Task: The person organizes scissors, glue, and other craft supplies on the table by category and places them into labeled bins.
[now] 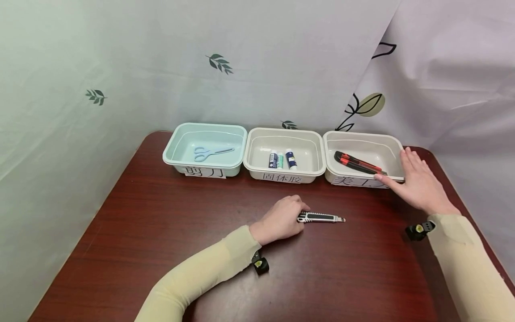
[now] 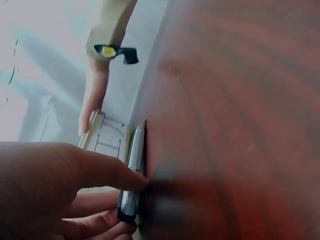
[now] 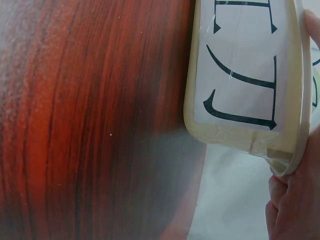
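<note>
A silver-and-black utility knife (image 1: 320,217) lies over the red-brown table with its blade end to the right. My left hand (image 1: 283,220) pinches its rear end; in the left wrist view the thumb (image 2: 117,172) is on one side and the fingers on the other. My right hand (image 1: 422,185) rests at the right front corner of the right off-white bin (image 1: 396,147). Its thumb lies at the front rim, and the fairly straight fingers run along the right side. Inside that bin are red-and-black utility knives (image 1: 356,162). The bin's labelled front (image 3: 240,85) fills part of the right wrist view.
A light-blue bin (image 1: 177,147) at the left holds blue scissors (image 1: 209,153). The middle off-white bin (image 1: 257,145) holds three glue sticks (image 1: 280,160). All bins stand in a row at the back of the table (image 1: 161,223), before a pale curtain (image 1: 161,67).
</note>
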Available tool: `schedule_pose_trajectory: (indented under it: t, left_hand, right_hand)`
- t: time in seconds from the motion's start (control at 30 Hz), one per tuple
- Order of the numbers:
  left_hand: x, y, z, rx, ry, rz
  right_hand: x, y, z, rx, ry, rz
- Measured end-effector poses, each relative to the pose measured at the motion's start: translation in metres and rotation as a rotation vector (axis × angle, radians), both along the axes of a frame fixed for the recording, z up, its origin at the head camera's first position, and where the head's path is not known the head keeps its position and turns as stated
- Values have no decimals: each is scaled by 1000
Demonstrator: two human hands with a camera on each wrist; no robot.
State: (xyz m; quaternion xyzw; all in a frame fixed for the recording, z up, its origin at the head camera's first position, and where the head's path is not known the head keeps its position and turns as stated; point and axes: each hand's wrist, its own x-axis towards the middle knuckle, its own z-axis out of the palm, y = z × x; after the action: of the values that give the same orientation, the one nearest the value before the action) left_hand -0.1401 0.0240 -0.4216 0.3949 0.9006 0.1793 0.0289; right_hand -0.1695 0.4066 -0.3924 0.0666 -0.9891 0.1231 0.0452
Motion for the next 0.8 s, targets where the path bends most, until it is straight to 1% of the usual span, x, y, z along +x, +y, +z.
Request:
schedule_pose_trajectory:
  t: [0.23, 0.33, 0.47, 0.7, 0.8]
  left_hand:
    - [-10, 2, 0, 26, -60, 14]
    - [-12, 3, -1, 34, -64, 7]
    - [-13, 3, -2, 47, -66, -1]
    - [-13, 3, -2, 60, -95, -6]
    - [-13, 3, -2, 55, -90, -16]
  right_hand:
    - [1, 1, 0, -3, -2, -3]
    - [0, 1, -1, 1, -1, -2]
    - [0, 1, 0, 7, -1, -4]
    - [1, 0, 1, 8, -1, -4]
    - [1, -1, 1, 9, -3, -5]
